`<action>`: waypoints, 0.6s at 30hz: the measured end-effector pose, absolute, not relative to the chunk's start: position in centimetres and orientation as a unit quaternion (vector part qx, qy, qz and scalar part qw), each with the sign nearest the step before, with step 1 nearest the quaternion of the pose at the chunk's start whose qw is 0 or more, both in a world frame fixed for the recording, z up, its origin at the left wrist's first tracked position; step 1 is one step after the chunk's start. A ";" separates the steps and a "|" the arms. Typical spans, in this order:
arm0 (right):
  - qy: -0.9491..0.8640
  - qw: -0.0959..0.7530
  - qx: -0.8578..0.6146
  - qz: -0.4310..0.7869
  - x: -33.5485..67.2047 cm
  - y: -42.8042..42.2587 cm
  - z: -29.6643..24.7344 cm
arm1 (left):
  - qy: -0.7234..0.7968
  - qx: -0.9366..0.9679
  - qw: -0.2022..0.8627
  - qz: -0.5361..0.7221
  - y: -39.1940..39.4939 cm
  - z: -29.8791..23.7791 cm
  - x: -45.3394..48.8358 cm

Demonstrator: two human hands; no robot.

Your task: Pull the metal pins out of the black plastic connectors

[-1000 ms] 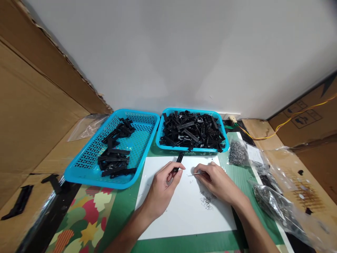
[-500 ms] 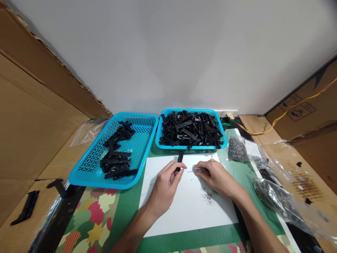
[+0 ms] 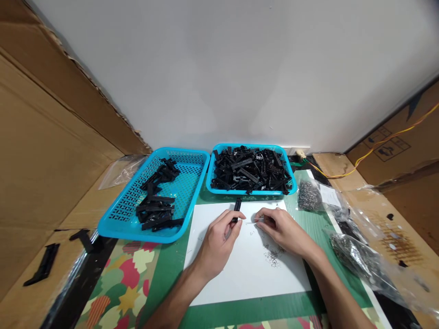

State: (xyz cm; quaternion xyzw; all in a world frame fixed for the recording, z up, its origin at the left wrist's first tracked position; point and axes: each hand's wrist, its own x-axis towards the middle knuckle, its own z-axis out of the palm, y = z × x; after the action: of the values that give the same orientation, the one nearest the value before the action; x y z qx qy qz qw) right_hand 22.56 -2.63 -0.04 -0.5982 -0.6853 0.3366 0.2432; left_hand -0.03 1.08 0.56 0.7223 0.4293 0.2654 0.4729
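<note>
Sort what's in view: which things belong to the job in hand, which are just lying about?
In use: left hand holding black plastic part; right hand pinching thin metal pin; loose pins on white sheet; full basket; left basket.
Lying about: bagged metal bits; black pieces on cardboard; yellow wire.

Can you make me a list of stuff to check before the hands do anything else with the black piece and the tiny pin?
1. The left hand grips the black piece in its fingers: ok.
2. The right hand pinches the tiny pin, tip towards the black piece: ok.
3. Pin tip touching the piece: cannot tell, too small.
4. Both hands are over the white sheet: ok.
5. The loose metal bits lie on the sheet beside the right hand: ok.
6. The blue basket behind the hands holds many black parts: ok.
</note>
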 end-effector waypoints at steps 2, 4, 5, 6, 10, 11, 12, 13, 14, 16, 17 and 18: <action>-0.692 0.241 -0.595 0.330 22.5 -2.6 -0.1 | 0.423 0.718 0.484 0.268 1.1 0.7 -0.1; -0.698 0.237 -0.595 0.320 22.3 -2.6 -0.2 | 0.416 0.712 0.496 0.272 1.0 0.7 -0.1; -0.700 0.234 -0.598 0.314 22.2 -2.6 -0.2 | 0.416 0.708 0.501 0.274 1.0 0.7 -0.1; -0.701 0.230 -0.601 0.308 22.2 -2.6 -0.3 | 0.418 0.701 0.506 0.278 1.0 0.6 -0.2; -0.700 0.208 -0.613 0.303 22.3 -2.8 -0.1 | 0.437 0.648 0.531 0.326 0.9 0.0 -0.2; -0.702 0.202 -0.611 0.306 22.5 -2.8 0.0 | 0.439 0.632 0.538 0.343 0.9 0.0 -0.2; -0.705 0.197 -0.607 0.310 22.6 -2.9 0.1 | 0.441 0.615 0.546 0.359 0.9 -0.1 -0.2; -0.707 0.192 -0.604 0.313 22.8 -2.9 0.2 | 0.442 0.599 0.552 0.374 1.0 0.0 -0.2; -0.709 0.188 -0.602 0.314 22.8 -3.0 0.3 | 0.442 0.583 0.559 0.390 1.1 0.1 -0.3; -0.713 0.186 -0.601 0.309 22.5 -3.1 0.3 | 0.439 0.552 0.568 0.424 1.5 0.3 -0.3; -0.714 0.190 -0.602 0.303 22.0 -3.1 0.3 | 0.438 0.537 0.571 0.441 1.7 0.5 -0.4; -0.717 0.196 -0.601 0.294 21.3 -3.2 0.3 | 0.435 0.524 0.573 0.456 1.9 0.6 -0.4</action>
State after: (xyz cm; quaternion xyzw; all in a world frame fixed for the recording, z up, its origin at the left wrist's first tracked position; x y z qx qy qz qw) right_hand 21.32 -3.22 0.26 -0.6010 -0.7168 0.2940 0.1964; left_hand -0.41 1.94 0.57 0.5243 0.4351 0.4558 0.5728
